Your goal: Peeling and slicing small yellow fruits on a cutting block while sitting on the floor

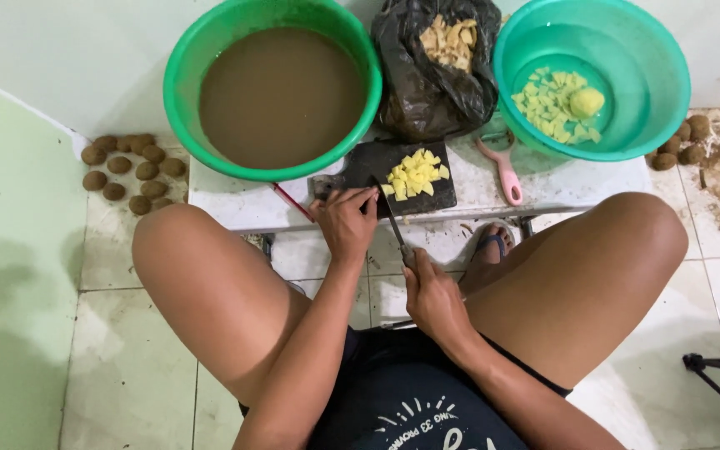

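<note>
A person seated low over a small white table [493,196] works at a dark cutting board [360,162] that lies on the table's near edge. The right hand [433,293] is clenched around the handle of a knife [395,223], its thin blade slanting up and to the left so that the tip reaches the board beside a heap of pale yellow potato cubes [415,173]. The left hand [346,221] rests at the board's near left corner, fingers curled loosely against its edge; whether it grips anything under the fingers cannot be told.

The cubes are small, irregular and freshly cut, piled on the right half of the board. Far left on the table stands a green plastic basin [178,83] filled with opaque brown water. Far right, a teal basin [668,83] holds clear water, more yellow pieces and one peeled whole potato [587,102]. Between the two basins sits a crumpled black plastic bag [427,92], open at the top on tan peelings. A pink-handled peeler [506,171] lies on the table just right of the board.

On the tiled floor to the left, a cluster of round, brown, unpeeled potatoes [131,171] rests against the wall; a few more lie on the far right.
</note>
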